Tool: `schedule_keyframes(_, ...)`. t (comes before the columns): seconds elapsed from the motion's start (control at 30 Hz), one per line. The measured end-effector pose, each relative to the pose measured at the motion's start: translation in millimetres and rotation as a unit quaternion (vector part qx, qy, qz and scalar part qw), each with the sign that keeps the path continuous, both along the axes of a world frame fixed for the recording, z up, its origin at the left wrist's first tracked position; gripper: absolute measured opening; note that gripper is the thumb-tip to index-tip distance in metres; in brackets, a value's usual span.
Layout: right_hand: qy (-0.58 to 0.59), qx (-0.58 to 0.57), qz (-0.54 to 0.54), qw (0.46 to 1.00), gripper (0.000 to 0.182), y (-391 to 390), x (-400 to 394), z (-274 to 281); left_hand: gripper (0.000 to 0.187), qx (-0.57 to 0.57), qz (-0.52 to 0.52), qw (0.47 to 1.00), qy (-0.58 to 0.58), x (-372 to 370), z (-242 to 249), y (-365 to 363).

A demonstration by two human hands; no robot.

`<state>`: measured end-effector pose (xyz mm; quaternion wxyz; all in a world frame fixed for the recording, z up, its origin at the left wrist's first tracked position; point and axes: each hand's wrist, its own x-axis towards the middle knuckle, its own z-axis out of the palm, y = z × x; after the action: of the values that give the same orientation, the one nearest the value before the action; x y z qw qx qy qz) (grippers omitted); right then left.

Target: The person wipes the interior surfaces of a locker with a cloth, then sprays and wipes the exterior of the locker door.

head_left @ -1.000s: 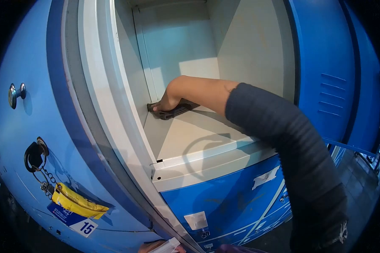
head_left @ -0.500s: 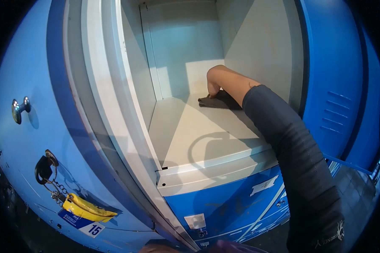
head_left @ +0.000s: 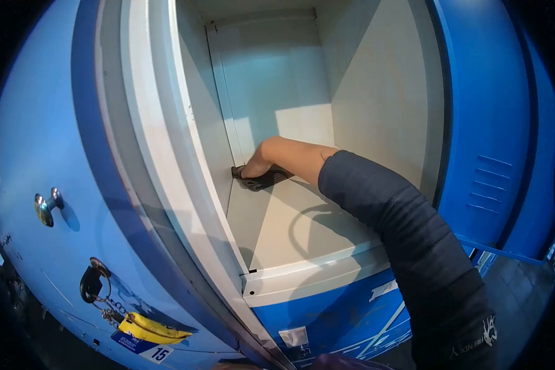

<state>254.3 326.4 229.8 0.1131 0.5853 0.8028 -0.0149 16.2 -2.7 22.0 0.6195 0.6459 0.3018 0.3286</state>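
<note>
Deep inside an open locker compartment [head_left: 327,231], my right hand [head_left: 259,165] is closed on a dark cloth [head_left: 268,180]. The cloth lies bunched on the pale floor near the back left corner, partly covered by my hand and its shadow. My right arm wears a dark grey sleeve [head_left: 401,222] and reaches in from the lower right. A sliver of skin at the bottom edge appears to be my left hand [head_left: 237,365]; its fingers are out of sight. Close by, a purple thing [head_left: 345,364] is cut off by the frame.
A blue locker door [head_left: 481,123] with vent slots stands swung out on the right. The light blue door [head_left: 37,123] on the left has a metal knob [head_left: 49,206] and a lock with a key chain, a yellow fob [head_left: 154,328] and a tag marked 15. Another blue door sits below the compartment.
My right hand has moved left across the compartment floor with the dark cloth, from the middle to the back left corner. The view has shifted slightly.
</note>
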Motion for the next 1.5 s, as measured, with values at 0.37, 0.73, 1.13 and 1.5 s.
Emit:
schedule_keyframes(0.37,-0.042,0.058,-0.261,0.963,0.032,-27,111,21,0.033,-0.007,-0.007,1.0,0.002,1,5,16)
schedule_keyframes(0.73,0.041,-0.015,0.023,0.999,0.059,10,31,-17,0.032,-0.002,-0.015,1.0,0.003,2,6,14)
schedule_keyframes(1.13,0.052,0.102,-0.105,0.988,0.05,-50,29,-13,0.031,0.094,-0.085,0.992,-0.005,-5,-2,9)
schedule_keyframes(1.5,-0.092,0.028,-0.254,0.962,0.052,-142,66,1,0.029,0.303,-0.187,0.933,-0.044,-13,-18,13)
